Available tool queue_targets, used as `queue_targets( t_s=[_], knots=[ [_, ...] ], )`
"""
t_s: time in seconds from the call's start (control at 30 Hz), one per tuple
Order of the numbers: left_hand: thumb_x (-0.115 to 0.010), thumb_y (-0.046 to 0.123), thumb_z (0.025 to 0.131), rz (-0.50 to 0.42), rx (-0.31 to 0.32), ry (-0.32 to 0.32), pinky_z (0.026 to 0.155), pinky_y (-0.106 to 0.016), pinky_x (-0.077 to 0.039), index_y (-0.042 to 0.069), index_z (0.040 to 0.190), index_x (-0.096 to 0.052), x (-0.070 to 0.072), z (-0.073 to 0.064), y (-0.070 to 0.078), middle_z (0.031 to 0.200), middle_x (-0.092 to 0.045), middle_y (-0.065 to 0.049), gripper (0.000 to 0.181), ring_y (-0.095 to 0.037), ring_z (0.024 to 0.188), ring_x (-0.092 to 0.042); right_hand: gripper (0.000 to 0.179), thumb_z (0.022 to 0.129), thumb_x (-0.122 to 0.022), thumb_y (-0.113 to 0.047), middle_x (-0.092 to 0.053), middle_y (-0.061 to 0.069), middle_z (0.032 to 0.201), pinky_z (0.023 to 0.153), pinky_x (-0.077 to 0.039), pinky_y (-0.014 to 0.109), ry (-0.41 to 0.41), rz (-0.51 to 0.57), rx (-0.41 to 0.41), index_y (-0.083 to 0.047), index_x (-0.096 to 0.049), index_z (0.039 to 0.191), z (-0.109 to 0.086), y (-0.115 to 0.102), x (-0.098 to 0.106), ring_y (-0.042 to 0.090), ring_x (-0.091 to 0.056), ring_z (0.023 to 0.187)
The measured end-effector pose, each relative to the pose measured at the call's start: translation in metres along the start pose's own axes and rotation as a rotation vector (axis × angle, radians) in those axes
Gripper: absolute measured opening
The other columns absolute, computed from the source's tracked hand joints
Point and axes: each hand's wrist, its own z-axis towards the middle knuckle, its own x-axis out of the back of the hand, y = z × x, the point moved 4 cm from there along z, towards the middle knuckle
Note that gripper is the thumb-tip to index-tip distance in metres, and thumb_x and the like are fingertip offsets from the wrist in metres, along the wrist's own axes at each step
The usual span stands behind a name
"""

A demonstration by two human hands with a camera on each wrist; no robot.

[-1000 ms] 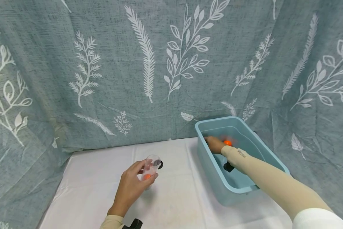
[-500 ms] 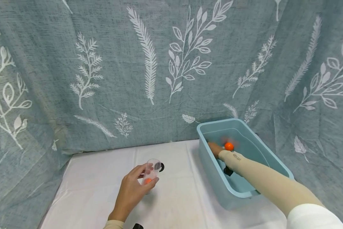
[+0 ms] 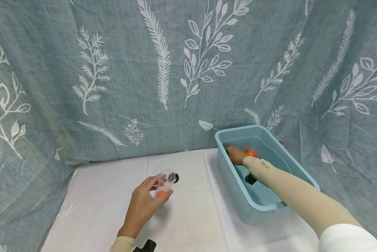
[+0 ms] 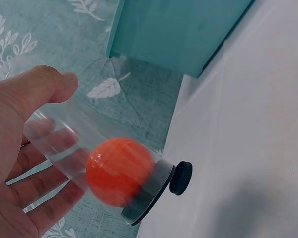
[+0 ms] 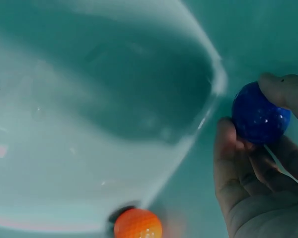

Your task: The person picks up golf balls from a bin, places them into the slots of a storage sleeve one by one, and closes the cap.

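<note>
My left hand grips a clear plastic tube above the white cloth, thumb on one side and fingers on the other. Inside lies an orange ball, close to a dark disc-like end. A black rounded piece shows beside that end; whether it is attached I cannot tell. Down in the blue bin, my right hand pinches a shiny blue ball between thumb and fingers, as the right wrist view shows. Near it an orange dimpled ball rests in the bin, partly cut off by the frame.
The bin's high wall stands between my two hands. A white cloth covers the table. Behind and around hangs a grey-green curtain with white leaf prints. Black devices are strapped at both wrists.
The head view has shifted slightly. My left hand keeps its hold on the tube, and my right hand stays low in the bin, with the orange ball beside it now more covered.
</note>
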Motion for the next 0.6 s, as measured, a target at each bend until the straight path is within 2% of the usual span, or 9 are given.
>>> queue_targets(
  t_s=[0.13, 0.3, 0.4, 0.5, 0.57, 0.6],
  knots=[
    [-0.090, 0.020, 0.078, -0.010, 0.003, -0.011, 0.079, -0.042, -0.059, 0.017, 0.118, -0.071, -0.001, 0.001, 0.002, 0.100, -0.068, 0.005, 0.044, -0.014, 0.093, -0.068, 0.028, 0.096, -0.065, -0.009, -0.069, 0.018, 0.109, 0.083, -0.056, 0.042, -0.006, 0.056, -0.082, 0.006, -0.064, 0.120, -0.001, 0.002, 0.005, 0.029, -0.066, 0.096],
    [-0.090, 0.021, 0.077, 0.003, 0.012, -0.021, 0.078, -0.041, -0.059, 0.016, 0.119, -0.071, -0.002, 0.001, 0.005, 0.103, -0.069, 0.005, 0.046, -0.015, 0.095, -0.068, 0.045, 0.094, -0.071, -0.019, -0.067, 0.016, 0.119, 0.087, -0.056, 0.042, 0.009, 0.105, -0.138, 0.005, -0.061, 0.131, -0.008, 0.003, 0.014, 0.029, -0.065, 0.105],
    [-0.090, 0.021, 0.077, 0.004, 0.015, -0.025, 0.078, -0.040, -0.059, 0.014, 0.120, -0.071, -0.004, 0.001, 0.007, 0.106, -0.069, 0.005, 0.047, -0.015, 0.095, -0.068, 0.048, 0.095, -0.071, -0.024, -0.065, 0.016, 0.123, 0.088, -0.055, 0.042, 0.020, 0.167, -0.161, 0.003, -0.059, 0.134, -0.014, -0.001, 0.021, 0.029, -0.063, 0.109],
    [-0.090, 0.021, 0.078, -0.006, 0.009, -0.034, 0.079, -0.042, -0.059, 0.012, 0.121, -0.070, -0.006, 0.003, 0.009, 0.107, -0.069, 0.004, 0.049, -0.016, 0.095, -0.069, 0.047, 0.097, -0.069, -0.024, -0.064, 0.017, 0.124, 0.082, -0.054, 0.036, 0.049, 0.215, -0.160, 0.003, -0.059, 0.133, -0.021, -0.006, 0.030, 0.022, -0.063, 0.101],
    [-0.090, 0.022, 0.078, -0.010, 0.002, -0.041, 0.080, -0.044, -0.059, 0.013, 0.122, -0.070, -0.007, 0.004, 0.011, 0.108, -0.069, 0.005, 0.049, -0.016, 0.096, -0.069, 0.047, 0.098, -0.069, -0.025, -0.063, 0.016, 0.124, 0.066, -0.050, 0.033, 0.071, 0.255, -0.176, 0.001, -0.058, 0.135, -0.026, -0.007, 0.036, 0.018, -0.057, 0.078],
    [-0.090, 0.022, 0.078, -0.012, -0.001, -0.044, 0.080, -0.045, -0.059, 0.013, 0.122, -0.070, -0.008, 0.005, 0.012, 0.108, -0.069, 0.005, 0.049, -0.016, 0.097, -0.069, 0.048, 0.098, -0.068, -0.026, -0.062, 0.015, 0.124, 0.064, -0.048, 0.031, 0.082, 0.268, -0.187, 0.000, -0.058, 0.136, -0.029, -0.008, 0.039, 0.016, -0.054, 0.076]
  ],
)
